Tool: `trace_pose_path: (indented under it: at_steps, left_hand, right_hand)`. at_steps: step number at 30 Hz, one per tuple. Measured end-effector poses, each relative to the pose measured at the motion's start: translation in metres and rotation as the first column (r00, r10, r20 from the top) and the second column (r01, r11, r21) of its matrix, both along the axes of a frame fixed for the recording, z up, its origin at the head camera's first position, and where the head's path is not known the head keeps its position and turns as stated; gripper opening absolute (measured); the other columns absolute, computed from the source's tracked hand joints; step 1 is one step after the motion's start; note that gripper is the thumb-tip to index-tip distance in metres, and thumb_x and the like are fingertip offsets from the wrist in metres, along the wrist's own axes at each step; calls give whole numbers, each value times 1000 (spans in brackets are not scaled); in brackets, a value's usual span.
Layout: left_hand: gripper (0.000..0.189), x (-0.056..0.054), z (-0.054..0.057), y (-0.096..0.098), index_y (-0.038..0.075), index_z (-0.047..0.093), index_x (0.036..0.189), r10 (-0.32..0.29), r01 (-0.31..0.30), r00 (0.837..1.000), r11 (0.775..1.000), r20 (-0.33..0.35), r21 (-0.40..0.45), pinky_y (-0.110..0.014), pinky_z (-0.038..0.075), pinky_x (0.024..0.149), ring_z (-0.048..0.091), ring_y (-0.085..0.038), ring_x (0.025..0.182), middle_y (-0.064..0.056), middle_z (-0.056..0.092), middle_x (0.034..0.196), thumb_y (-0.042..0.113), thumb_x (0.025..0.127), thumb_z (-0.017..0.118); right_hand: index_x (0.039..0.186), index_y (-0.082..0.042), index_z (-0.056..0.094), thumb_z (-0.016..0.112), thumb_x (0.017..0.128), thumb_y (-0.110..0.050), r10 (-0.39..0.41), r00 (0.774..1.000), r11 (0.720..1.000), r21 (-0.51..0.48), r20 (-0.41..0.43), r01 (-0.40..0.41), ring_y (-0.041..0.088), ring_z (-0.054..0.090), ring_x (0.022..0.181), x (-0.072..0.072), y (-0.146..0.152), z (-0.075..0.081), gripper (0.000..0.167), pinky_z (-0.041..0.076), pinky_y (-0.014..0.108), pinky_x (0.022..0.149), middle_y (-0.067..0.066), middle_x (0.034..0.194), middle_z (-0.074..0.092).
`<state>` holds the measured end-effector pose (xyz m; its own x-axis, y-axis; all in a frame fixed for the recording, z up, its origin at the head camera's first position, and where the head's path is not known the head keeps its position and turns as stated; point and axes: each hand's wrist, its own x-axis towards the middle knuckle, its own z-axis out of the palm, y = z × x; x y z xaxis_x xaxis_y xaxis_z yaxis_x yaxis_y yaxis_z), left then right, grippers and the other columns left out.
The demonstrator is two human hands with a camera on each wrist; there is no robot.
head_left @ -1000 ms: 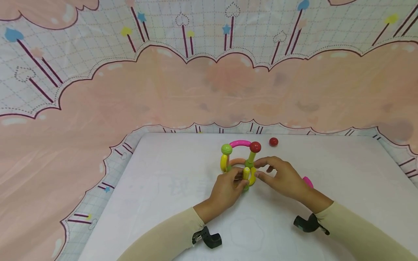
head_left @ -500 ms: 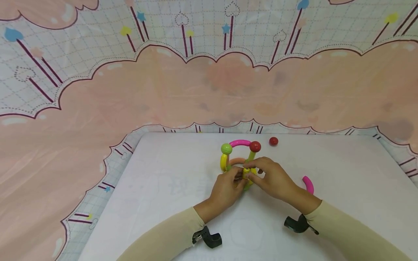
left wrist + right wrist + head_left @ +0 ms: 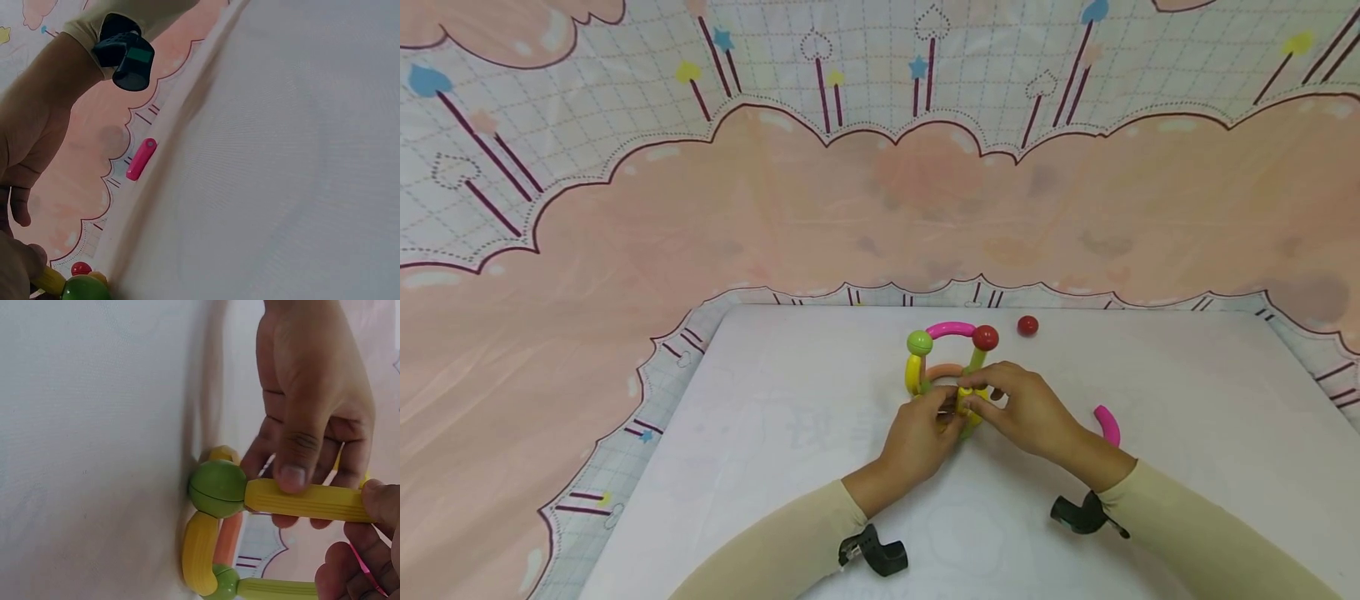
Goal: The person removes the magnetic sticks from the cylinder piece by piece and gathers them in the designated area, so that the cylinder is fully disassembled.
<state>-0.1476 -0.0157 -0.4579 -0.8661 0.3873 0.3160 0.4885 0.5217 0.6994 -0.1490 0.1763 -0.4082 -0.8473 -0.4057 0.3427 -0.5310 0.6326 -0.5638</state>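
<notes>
A toy frame of coloured balls and rods stands on the white table, with a green ball (image 3: 920,342), a red ball (image 3: 986,337) and a magenta curved rod (image 3: 951,329) at its top. At its near corner, a straight yellow rod (image 3: 325,501) rises from another green ball (image 3: 217,487). My left hand (image 3: 917,429) grips this rod along its lower part, thumb on the near side. My right hand (image 3: 1022,408) pinches the rod's upper end between thumb and fingers. Both hands hide part of the frame in the head view.
A loose red ball (image 3: 1027,326) lies behind the frame to the right. A loose magenta curved rod (image 3: 1107,425) lies right of my right hand. The table's (image 3: 820,358) far edge runs just behind the frame, before a patterned cloth (image 3: 865,217).
My right hand has moved left from beside the frame onto the top of the yellow rod and now pinches it. My left hand has kept its grip there.
</notes>
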Motion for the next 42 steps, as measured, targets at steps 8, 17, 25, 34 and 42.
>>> trace_pose_path:
  at_steps: [8,17,25,34,42]
  left_hand:
    - [36,4,-1,-3,9,69,124,51,-58,997,989,-52,-137,-25,56,78,70,-15,99,-3,75,111,17,92,80]
    - [34,8,-3,-7,12,75,118,94,-105,994,956,-53,-273,-27,55,75,66,-12,94,3,75,101,27,89,83]
    - [31,4,-7,-6,11,78,113,73,-91,995,951,-72,-296,-28,56,76,66,-13,93,3,75,98,26,87,85]
    - [25,-2,-9,-4,10,81,104,68,-88,995,947,-75,-309,-24,55,72,67,-10,88,4,75,92,27,87,85]
    - [26,-5,-8,-3,12,82,105,62,-81,996,941,-67,-328,-25,55,70,68,-10,88,5,76,93,30,87,84]
  right_hand:
    - [117,-11,75,85,84,-8,-1,1000,1000,-27,3,1,21,62,88,0,-1,-2,35,58,40,72,0,103,70]
    - [116,-10,75,85,84,-10,-3,1000,999,-32,5,3,22,63,88,0,-2,-2,34,58,39,72,-1,102,70]
    - [116,-9,75,86,83,-10,-7,1000,1000,-24,16,8,21,64,88,0,-3,-2,35,59,40,72,-3,101,70]
    - [116,-8,74,85,84,-7,-10,999,1000,-26,36,11,14,66,88,1,-4,-1,34,60,40,76,-5,98,70]
    - [114,-7,74,84,85,-6,-36,999,999,-36,31,37,18,70,90,1,0,0,31,61,37,75,-1,103,72]
